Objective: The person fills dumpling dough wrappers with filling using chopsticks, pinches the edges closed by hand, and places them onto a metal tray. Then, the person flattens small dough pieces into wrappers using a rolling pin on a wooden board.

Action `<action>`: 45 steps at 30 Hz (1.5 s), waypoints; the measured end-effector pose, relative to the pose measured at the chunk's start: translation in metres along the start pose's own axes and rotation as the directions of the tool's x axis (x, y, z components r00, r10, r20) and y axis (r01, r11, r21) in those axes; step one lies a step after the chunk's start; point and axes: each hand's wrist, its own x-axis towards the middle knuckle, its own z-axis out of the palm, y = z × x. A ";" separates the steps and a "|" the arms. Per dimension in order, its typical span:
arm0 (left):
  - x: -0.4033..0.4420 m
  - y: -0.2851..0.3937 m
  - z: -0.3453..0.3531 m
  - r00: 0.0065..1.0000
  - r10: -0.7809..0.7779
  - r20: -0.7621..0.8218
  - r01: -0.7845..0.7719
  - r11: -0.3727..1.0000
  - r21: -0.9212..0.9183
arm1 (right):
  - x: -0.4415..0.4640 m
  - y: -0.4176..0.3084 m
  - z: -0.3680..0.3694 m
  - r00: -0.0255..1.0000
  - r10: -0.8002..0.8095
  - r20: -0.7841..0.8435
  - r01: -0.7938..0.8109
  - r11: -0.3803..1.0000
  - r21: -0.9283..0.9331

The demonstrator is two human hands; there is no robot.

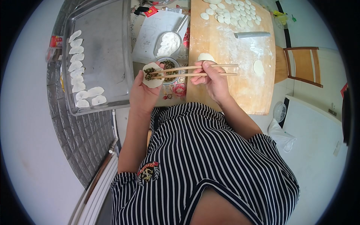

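Note:
A round dough wrapper [155, 81] lies on my left hand [144, 92], whose fingers curl around its edge. Dark green filling [151, 73] sits on the wrapper. Two wooden chopsticks [187, 71] are held in my right hand [215, 82], and their tips touch the filling. Just behind the chopsticks stands a bowl of the same filling [169, 64], partly covered by them. A single wrapper [206, 57] on the wooden board shows beyond my right hand.
A metal tray [101, 41] at the left holds several folded dumplings [77, 57]. Behind the bowl is a scoop of flour [168, 44] on paper. The floured board [225, 93] carries many wrappers [240, 15], a grey rolling pin [252, 35] and another wrapper [258, 67].

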 end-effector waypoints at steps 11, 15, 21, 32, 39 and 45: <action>0.003 -0.007 -0.005 0.999 -0.033 0.037 0.033 0.999 0.007 | 0.003 0.003 -0.002 0.998 -0.068 -0.003 0.068 0.997 0.026; 0.005 -0.012 -0.007 0.996 -0.060 0.065 0.059 0.998 0.018 | 0.005 0.010 -0.006 1.000 -0.010 -0.016 0.010 1.000 -0.020; 0.005 -0.016 -0.012 0.994 -0.102 0.041 0.103 0.995 -0.011 | 0.005 0.020 -0.013 0.999 -0.006 -0.047 0.006 1.000 -0.003; 0.009 -0.016 -0.028 0.996 -0.085 -0.038 0.088 0.994 0.066 | 0.006 0.030 -0.023 0.989 0.106 -0.101 -0.083 0.975 0.207; 0.008 -0.016 -0.029 0.993 -0.039 -0.108 0.052 0.992 0.117 | 0.006 0.027 -0.021 0.992 0.090 -0.088 -0.070 0.975 0.212; 0.009 -0.015 -0.029 0.996 -0.058 -0.071 0.065 0.993 0.098 | 0.006 0.026 -0.015 0.993 0.088 -0.074 -0.075 0.984 0.161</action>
